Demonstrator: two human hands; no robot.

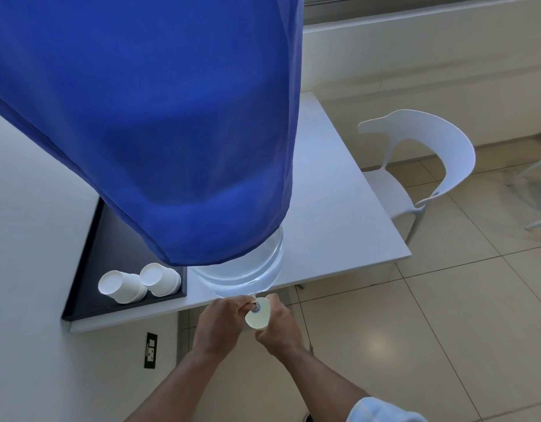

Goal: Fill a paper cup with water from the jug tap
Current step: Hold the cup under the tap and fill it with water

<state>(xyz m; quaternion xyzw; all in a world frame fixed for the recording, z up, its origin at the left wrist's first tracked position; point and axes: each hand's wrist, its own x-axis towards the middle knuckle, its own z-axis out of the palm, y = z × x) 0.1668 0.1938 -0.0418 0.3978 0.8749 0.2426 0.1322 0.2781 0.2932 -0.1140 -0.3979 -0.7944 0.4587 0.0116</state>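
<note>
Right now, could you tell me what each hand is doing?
Left hand: closed on the jug tap.
Right hand: closed around the paper cup, under the tap.

one jug (241,269), two cup stacks (139,283), one chair (421,166)

Right hand (275,328) grips paper cup (257,317) under jug (241,275) tap (257,306); left hand (219,322) fingers on tap.
</note>
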